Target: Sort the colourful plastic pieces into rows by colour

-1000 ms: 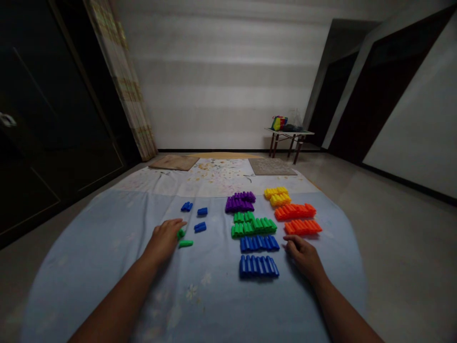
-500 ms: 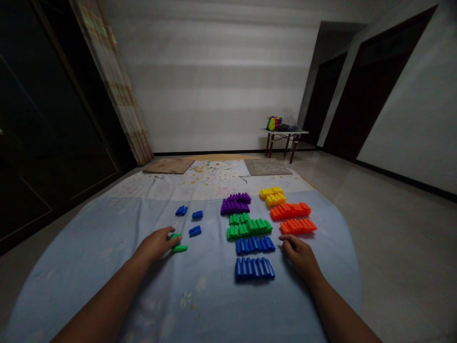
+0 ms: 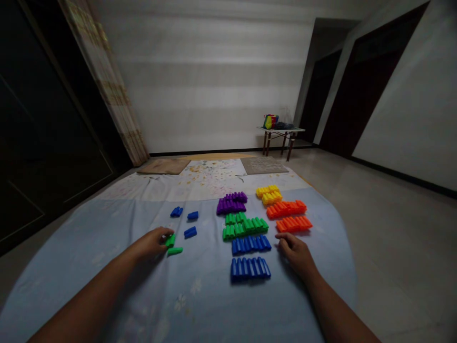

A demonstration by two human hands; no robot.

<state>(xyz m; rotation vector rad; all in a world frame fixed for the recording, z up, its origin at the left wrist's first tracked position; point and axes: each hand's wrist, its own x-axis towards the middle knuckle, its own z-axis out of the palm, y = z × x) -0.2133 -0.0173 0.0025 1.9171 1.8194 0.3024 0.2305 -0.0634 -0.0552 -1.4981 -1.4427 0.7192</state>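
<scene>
In the head view, my left hand is curled at a short green plastic piece, fingers closed about its left side. A second green piece lies on the cloth just below. Small blue pieces lie a little to the right and above. My right hand rests on the cloth with the index finger stretched out and nothing held. It is nearest to an upper blue row, with a lower blue row in front. Green rows lie behind these.
Purple rows, yellow rows and orange rows lie at the back right of the cloth-covered table. Two mats lie at its far edge. A small side table with a colourful bag stands by the wall.
The whole view has shifted slightly, so things appear a little further left. My left fingers have drawn back slightly left, showing more of the green piece. The right hand keeps its place.
</scene>
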